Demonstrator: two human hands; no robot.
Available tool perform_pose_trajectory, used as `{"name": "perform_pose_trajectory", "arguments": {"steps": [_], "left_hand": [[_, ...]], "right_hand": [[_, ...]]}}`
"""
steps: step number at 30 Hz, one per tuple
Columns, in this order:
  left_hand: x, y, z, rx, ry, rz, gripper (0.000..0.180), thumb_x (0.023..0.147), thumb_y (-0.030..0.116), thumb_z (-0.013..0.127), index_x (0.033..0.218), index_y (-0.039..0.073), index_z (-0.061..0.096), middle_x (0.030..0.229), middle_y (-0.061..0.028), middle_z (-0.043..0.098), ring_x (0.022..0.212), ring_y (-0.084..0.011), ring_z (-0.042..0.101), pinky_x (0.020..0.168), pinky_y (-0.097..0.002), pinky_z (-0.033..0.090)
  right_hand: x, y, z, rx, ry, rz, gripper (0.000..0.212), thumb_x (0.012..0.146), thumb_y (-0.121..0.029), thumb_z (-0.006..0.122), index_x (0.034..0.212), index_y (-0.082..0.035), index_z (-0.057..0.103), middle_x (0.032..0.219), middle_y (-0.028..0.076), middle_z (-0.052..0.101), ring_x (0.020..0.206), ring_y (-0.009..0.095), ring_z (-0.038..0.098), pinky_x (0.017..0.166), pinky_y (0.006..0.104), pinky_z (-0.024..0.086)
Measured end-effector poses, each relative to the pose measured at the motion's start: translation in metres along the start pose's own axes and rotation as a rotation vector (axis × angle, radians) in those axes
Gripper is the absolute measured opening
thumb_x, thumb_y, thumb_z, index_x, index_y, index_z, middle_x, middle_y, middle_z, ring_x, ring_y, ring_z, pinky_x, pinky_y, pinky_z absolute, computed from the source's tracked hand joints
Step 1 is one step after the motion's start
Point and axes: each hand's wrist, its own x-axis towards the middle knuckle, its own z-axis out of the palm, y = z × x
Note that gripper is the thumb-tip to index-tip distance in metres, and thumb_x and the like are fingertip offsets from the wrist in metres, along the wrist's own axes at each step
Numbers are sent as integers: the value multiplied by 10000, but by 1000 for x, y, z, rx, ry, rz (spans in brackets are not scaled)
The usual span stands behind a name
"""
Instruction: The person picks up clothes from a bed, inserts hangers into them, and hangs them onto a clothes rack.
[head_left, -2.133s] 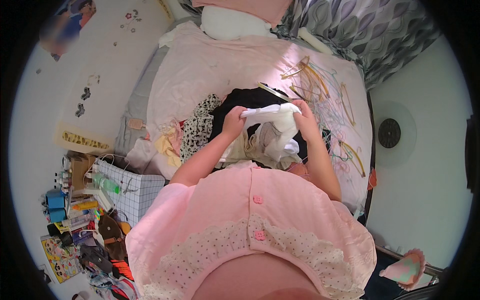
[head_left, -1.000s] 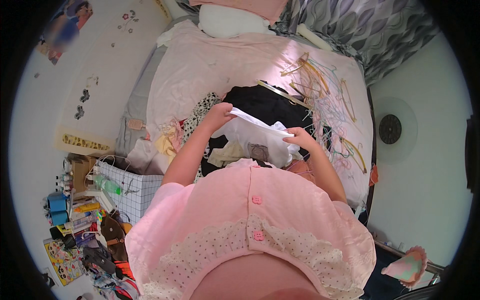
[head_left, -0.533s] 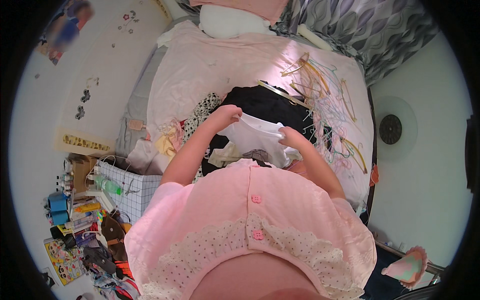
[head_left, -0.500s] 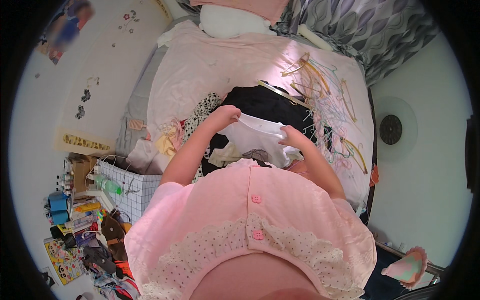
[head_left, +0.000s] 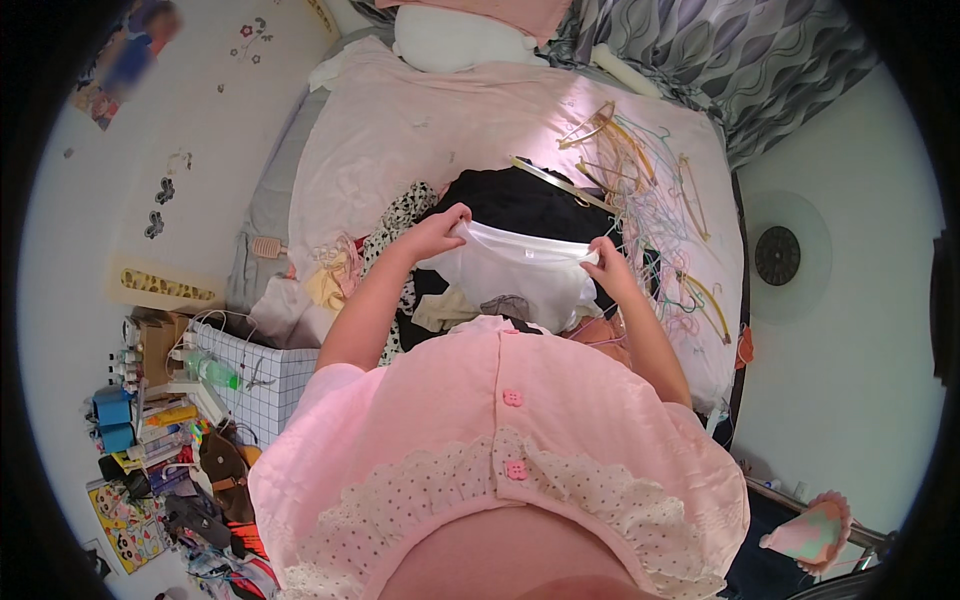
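Observation:
A white garment (head_left: 520, 268), maybe a pair of underpants, is stretched between my hands by its banded top edge. My left hand (head_left: 440, 233) pinches one end of the band, and my right hand (head_left: 611, 270) grips the other end. Beneath and beyond it lies black clothing (head_left: 490, 205) on the bed. A cream cloth (head_left: 445, 310) shows just below my left hand, next to the white garment. Left of that is a black-and-white patterned cloth (head_left: 395, 225). The lower part of the white garment is partly hidden by my pink top.
A tangle of clothes hangers (head_left: 645, 200) covers the bed's right side, one gold hanger (head_left: 565, 184) lying over the black clothing. Small yellow and pink clothes (head_left: 330, 285) and a pink hairbrush (head_left: 267, 247) lie at the left. A checked box (head_left: 270, 390) stands by the bed.
My hands have moved apart, the right one going rightward. The white garment's top edge is now pulled wider and straighter.

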Motion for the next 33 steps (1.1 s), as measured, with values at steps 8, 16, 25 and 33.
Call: {"name": "perform_pose_trajectory", "arguments": {"steps": [8,16,25,33], "left_hand": [[7,-15,7,70,158,-34,176,741,76,590,858,24,470,767,-122,567,699,-267,543,632,-327,422],[8,-11,5,-239,209,3,138,771,105,595,842,39,497,769,-1,541,694,-97,484,627,-269,405],[-2,-32,-15,-723,-114,-53,88,788,143,512,821,67,484,888,15,552,839,-79,481,732,-230,359],[-6,-7,-17,-218,-21,-127,121,828,191,473,854,76,446,759,10,458,748,-111,419,675,-246,350]], "right_hand": [[-4,19,-6,407,-372,100,181,708,14,637,827,-15,503,694,-6,516,615,72,480,558,227,405],[1,24,4,279,-226,8,115,798,-137,579,831,-51,509,721,-44,492,661,44,444,592,205,378],[-7,25,-24,340,-402,87,154,744,-112,647,829,-72,525,745,-62,507,682,27,457,589,186,370],[-19,21,-46,254,-392,138,147,764,-168,640,775,-76,525,714,-61,489,640,41,433,578,195,363]]}}
